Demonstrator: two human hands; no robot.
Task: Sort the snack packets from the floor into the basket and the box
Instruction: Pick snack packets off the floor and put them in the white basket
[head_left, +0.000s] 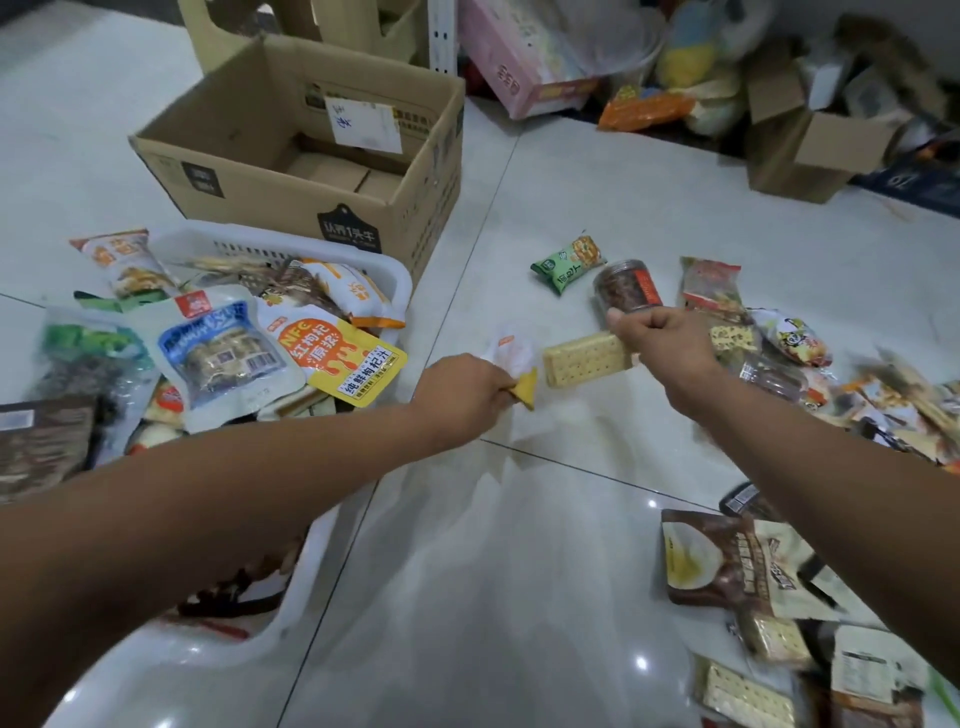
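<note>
The left hand (462, 387) is pinched shut on the yellow corner of a white-and-yellow sachet (511, 358), just right of the heaped white basket (291, 244); the right hand (657, 340) is clamped on one end of a clear-wrapped cracker packet (584, 358), with a small jar (626, 286) just beyond its knuckles. Both packets seem barely clear of the floor. To do this well, I would lift each fully before swinging it, supporting the crackers so they don't snap, and choose the basket or the cardboard box (311, 145) behind it deliberately. The cracker packet's long axis runs left-right, free end toward the basket; the sachet points away from the wearer.
</note>
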